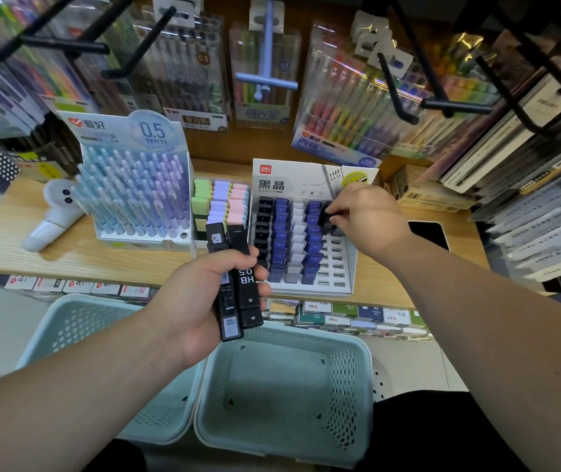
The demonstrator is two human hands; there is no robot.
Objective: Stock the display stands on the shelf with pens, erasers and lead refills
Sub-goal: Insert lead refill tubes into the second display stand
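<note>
My left hand (200,301) grips two black HB 0.5 lead refill cases (238,284) upright in front of the shelf. My right hand (364,219) pinches another black refill case (327,218) at the top of the rightmost column of the white lead refill stand (347,264). Black, blue and white cases fill the stand's other columns; the lower slots of the right column are bare. To its left stand the eraser stand (221,206) with green, purple and pink erasers, and the pen stand (136,195) full of pastel pens.
Two pale green plastic baskets (350,386) sit below the wooden shelf (78,253). A white handheld fan (51,219) lies at the left, a black phone (429,235) at the right. Black hooks with pen packs (347,93) hang overhead; boxes (340,316) line the lower shelf.
</note>
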